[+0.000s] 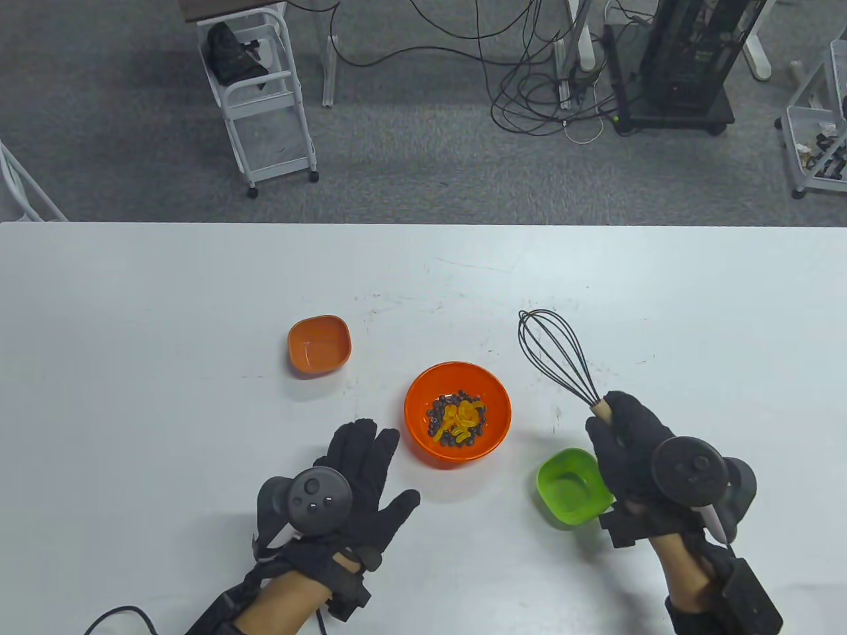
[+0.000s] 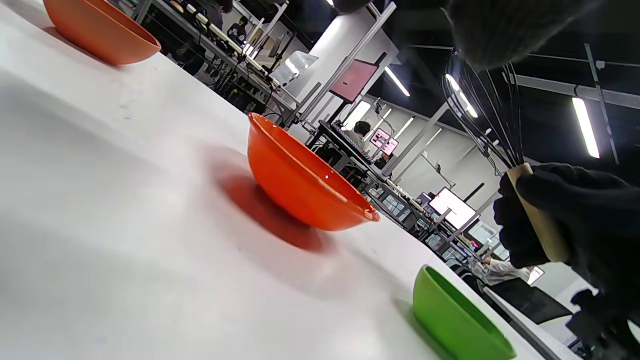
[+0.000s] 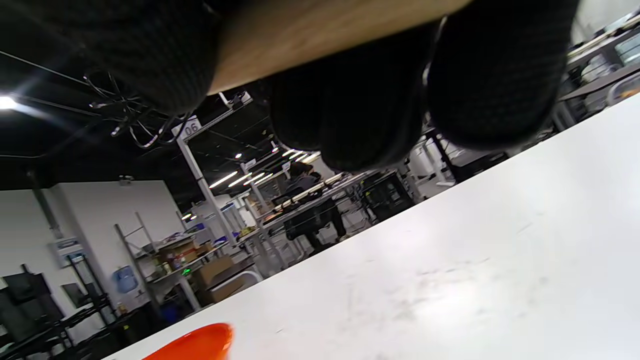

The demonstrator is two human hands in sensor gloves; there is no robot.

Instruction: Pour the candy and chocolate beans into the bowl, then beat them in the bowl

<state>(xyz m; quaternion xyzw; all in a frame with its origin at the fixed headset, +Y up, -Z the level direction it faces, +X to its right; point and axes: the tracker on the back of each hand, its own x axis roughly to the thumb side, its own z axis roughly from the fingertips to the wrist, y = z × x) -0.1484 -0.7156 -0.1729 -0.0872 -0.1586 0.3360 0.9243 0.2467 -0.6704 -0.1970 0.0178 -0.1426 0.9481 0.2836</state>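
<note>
The right hand [image 1: 632, 440] grasps the whisk [image 1: 559, 360] by its handle; the left hand [image 1: 351, 489] lies released beside the bowl [image 1: 423, 397].

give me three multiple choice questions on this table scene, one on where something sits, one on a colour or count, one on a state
1. Where is the green dish?
A. left of the small orange dish
B. right of the round orange bowl, by the right hand
C. inside the round orange bowl

2. How many dishes and bowls are on the table?
A. two
B. three
C. five

3. What is the right hand doing?
A. gripping the whisk by its wooden handle
B. lying flat on the table
C. holding the green dish

Answers:
1. B: it sits right of the round orange bowl, beside the right hand.
2. B: small orange dish, round orange bowl and green dish.
3. A: its fingers curl round the handle of the whisk, wires clear of the bowl.
</note>
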